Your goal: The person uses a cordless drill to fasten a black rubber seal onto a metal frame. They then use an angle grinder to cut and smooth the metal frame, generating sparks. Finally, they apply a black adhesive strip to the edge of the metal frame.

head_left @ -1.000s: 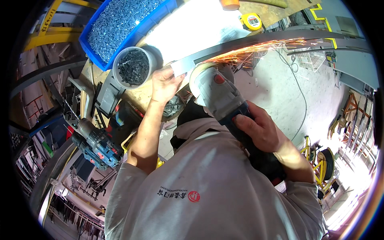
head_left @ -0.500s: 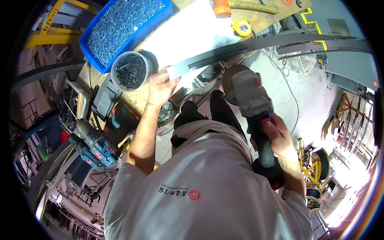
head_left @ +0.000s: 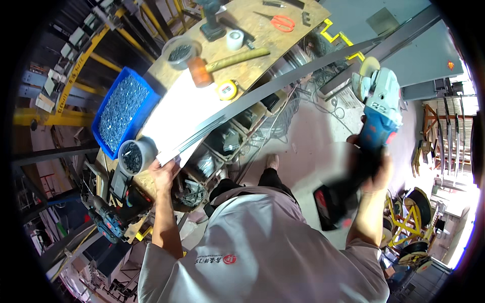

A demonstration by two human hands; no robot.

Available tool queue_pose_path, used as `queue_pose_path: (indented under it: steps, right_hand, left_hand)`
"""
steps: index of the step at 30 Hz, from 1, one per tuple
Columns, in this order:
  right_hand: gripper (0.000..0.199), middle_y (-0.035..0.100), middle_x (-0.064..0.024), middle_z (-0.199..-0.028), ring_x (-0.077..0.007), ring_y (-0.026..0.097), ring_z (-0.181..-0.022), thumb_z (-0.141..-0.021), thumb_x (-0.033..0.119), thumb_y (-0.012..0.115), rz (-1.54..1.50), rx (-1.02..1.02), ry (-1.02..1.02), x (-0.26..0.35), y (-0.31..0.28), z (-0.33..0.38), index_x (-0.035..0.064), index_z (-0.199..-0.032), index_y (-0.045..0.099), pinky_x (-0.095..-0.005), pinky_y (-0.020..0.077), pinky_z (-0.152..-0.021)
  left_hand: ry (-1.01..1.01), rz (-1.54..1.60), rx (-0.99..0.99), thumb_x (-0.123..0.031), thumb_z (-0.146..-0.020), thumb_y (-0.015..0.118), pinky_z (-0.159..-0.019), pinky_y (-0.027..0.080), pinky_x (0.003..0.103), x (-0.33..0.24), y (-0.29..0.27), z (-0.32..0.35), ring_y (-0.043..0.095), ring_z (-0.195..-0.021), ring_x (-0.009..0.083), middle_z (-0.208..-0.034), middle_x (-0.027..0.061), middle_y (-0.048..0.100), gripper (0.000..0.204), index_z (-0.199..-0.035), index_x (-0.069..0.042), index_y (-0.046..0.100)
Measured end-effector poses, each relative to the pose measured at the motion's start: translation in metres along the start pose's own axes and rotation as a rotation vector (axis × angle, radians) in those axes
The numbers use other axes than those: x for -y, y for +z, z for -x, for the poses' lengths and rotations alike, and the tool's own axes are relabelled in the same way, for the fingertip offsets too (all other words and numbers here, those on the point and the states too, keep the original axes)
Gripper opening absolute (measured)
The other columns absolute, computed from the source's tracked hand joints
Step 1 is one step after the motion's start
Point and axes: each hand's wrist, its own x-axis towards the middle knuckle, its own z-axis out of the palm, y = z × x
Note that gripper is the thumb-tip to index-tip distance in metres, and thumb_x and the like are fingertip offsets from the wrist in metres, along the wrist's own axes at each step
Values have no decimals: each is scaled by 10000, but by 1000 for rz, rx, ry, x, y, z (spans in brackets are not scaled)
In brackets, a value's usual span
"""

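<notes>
Head view, only one I had. Left hand [head_left: 164,174] low on the left, thumb and fingers pinching the near end of the bar [head_left: 283,83]; glare washed out that end, so I couldn't read its edge. Bar ran from there up and right, over the paper [head_left: 182,108] and along the front of the bench [head_left: 313,16]; contact with the bench I couldn't tell. Right hand [head_left: 382,169] was wrapped round the grinder [head_left: 380,113], partly blurred, wheel [head_left: 370,65] pointing up, well right of the left hand. Whether the wheel spun, I couldn't tell. My call on doing it well: firm pinch, fingers clear of the wheel's path, bar braced so its long far side didn't swing, light wheel contact, wheel stopped before checking the edge. Cup [head_left: 148,150] sat just beside the left hand, bin [head_left: 146,109] beyond; a knock there looked like the main risk to me.
</notes>
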Motion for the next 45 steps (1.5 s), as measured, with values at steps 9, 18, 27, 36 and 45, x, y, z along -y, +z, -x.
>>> queue_pose_path:
  steps: [9,18,27,36,45]
  right_hand:
    - [151,654,-124,-714,-237,655,-568,-807,48,670,206,-270,187,8,-155,-53,-12,-927,601,-358,550,-535]
    - [224,647,-107,-702,-212,651,-587,-791,69,716,417,52,232,93,-155,-144,-6,-969,601,-340,551,-565]
    - [502,679,-118,-970,-198,682,-764,-898,149,734,430,422,170,161,15,-314,6,-1335,531,-358,609,-639]
    - [281,610,-78,-749,-201,629,-618,-829,153,747,715,414,391,-15,100,-548,31,-1033,596,-381,552,-530]
    - [247,613,-95,-759,-220,620,-597,-813,124,731,682,403,475,-122,106,-598,26,-996,597,-404,554,-542]
  left_hand:
    - [110,-60,-316,154,-846,665,-728,587,336,38,-16,7,696,-867,181,-998,46,731,347,-1129,-34,732]
    - [56,-624,-450,15,-852,683,-833,540,339,-28,52,16,681,-923,188,-982,64,758,273,-1118,7,746]
    - [39,-403,-513,88,-887,660,-841,527,301,-9,35,18,667,-912,144,-1009,28,731,241,-1104,0,715]
    - [4,-128,-458,85,-913,575,-708,574,300,3,31,15,636,-808,117,-937,7,661,221,-1078,1,696]
    - [78,-302,-446,118,-833,535,-615,527,251,2,28,16,581,-736,82,-858,-19,605,203,-855,-39,661]
